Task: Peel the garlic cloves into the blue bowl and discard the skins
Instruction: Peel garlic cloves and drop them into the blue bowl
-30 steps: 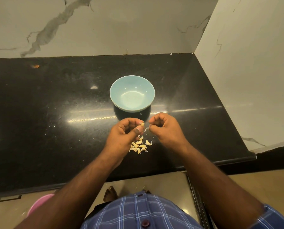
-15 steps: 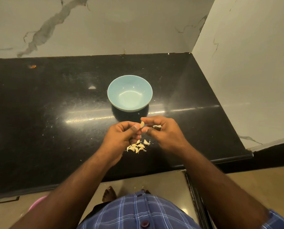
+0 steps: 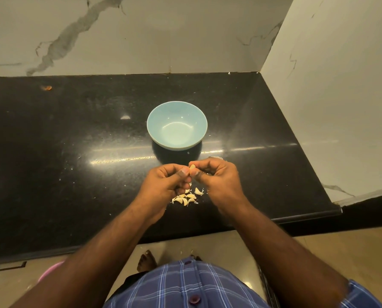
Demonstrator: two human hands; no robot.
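Left hand [image 3: 163, 185] fingers curled, thumb pinching one garlic clove [image 3: 192, 167]. Blue bowl [image 3: 177, 125] sits on the black surface [image 3: 74, 152] just beyond the hands. Loose clove pile [image 3: 186, 197] on the surface below the hands. Right hand [image 3: 218, 181] fingers curled, pinching the same clove.

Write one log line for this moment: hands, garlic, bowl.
hands: left hand and right hand pinch one garlic clove | blue bowl: empty | loose cloves: on counter
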